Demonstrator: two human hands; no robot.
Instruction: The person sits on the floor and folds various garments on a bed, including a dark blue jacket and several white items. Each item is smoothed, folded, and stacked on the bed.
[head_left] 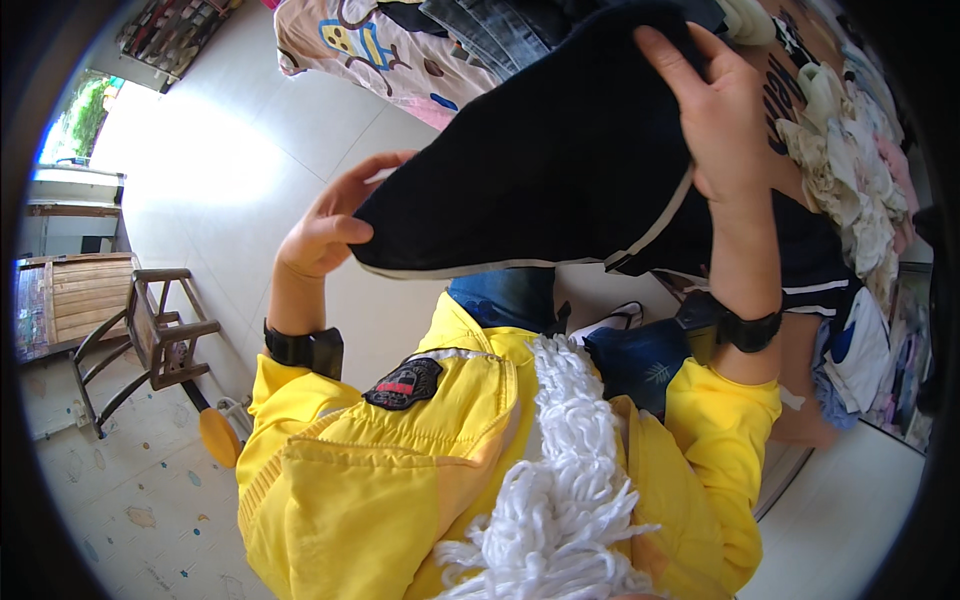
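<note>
Stretched between my hands is a black garment (530,170) with a thin pale trim along its lower edge; I cannot tell its exact kind. My left hand (325,225) grips its left corner, thumb in front and fingers behind. At the upper right, my right hand (720,105) pinches the top edge, with the thumb on the near face and fingers partly hidden behind the cloth. Under my right forearm lies black cloth with white stripes (815,297); whether it joins the held garment is unclear.
Behind the garment lie a pink printed cloth (390,65) and dark grey jeans (490,35). Crumpled pale clothes (850,160) heap at the right, beside a white-and-blue piece (855,350). A dark wooden chair (160,335) stands left on the tiled floor (240,110).
</note>
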